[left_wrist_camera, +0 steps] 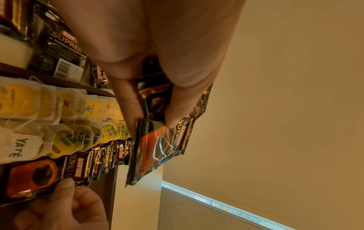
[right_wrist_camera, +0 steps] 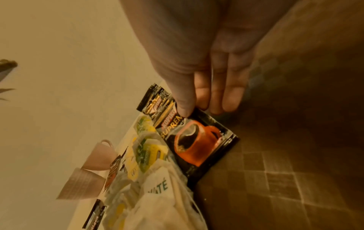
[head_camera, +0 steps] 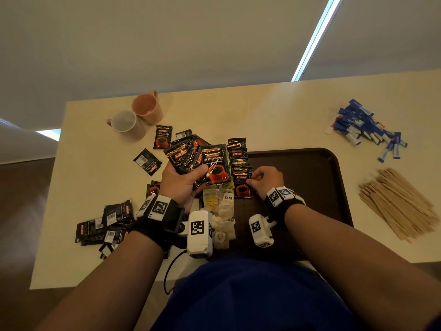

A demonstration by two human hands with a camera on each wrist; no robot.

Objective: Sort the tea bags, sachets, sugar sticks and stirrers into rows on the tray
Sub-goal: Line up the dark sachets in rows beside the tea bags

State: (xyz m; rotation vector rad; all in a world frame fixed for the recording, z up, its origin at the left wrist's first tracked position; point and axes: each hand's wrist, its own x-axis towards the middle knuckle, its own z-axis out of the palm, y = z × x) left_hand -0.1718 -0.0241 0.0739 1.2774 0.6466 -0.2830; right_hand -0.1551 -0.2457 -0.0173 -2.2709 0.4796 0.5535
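Black sachets (head_camera: 210, 163) fanned in left hand (head_camera: 183, 185) (raised), right hand (head_camera: 267, 180) on tray (head_camera: 310, 177)

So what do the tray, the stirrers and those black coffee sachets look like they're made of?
Tray: probably dark brown moulded plastic, with a matte gridded texture in the right wrist view.
Stirrers: pale flat sticks, apparently bare wood.
Coffee sachets: glossy printed film, likely foil-lined plastic; they glint and have crimped edges.

I read this as an office break area: plain cream table (head_camera: 262, 111), 2 mugs (head_camera: 137, 118), window blind (left_wrist_camera: 216, 217), coffee sachets (head_camera: 162, 137), wooden stirrers (head_camera: 398, 201).
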